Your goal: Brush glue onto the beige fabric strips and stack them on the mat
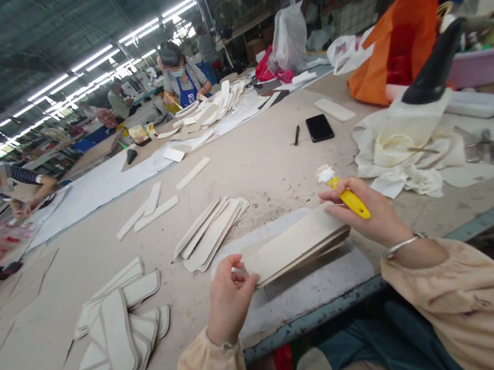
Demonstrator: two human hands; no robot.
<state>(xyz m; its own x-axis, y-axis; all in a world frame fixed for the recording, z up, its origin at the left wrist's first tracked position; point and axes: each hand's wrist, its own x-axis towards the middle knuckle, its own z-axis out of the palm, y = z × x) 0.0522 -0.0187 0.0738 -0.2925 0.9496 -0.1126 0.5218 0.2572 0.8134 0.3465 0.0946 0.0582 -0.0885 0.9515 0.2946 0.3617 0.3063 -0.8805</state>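
My left hand (229,295) pinches the left end of a few off-white flat strips (294,245), held tilted above the table's front edge. The far end of these strips is gripped by my right hand (374,217), which also holds a yellow-handled brush (353,199). White paste coats the brush's bristles, which point up and away. Beneath the strips lies a pale sheet (309,295). Just beyond my left hand is a small bundle of similar strips (214,232). Farther left, more rounded strips (118,335) lie in overlapping piles.
A phone (320,128) and a small dark tool (297,135) lie beyond the brush. To the right are a white container (409,127), scissors (489,148) and an orange bag (394,44). Two people (185,81) work across the table and at the left.
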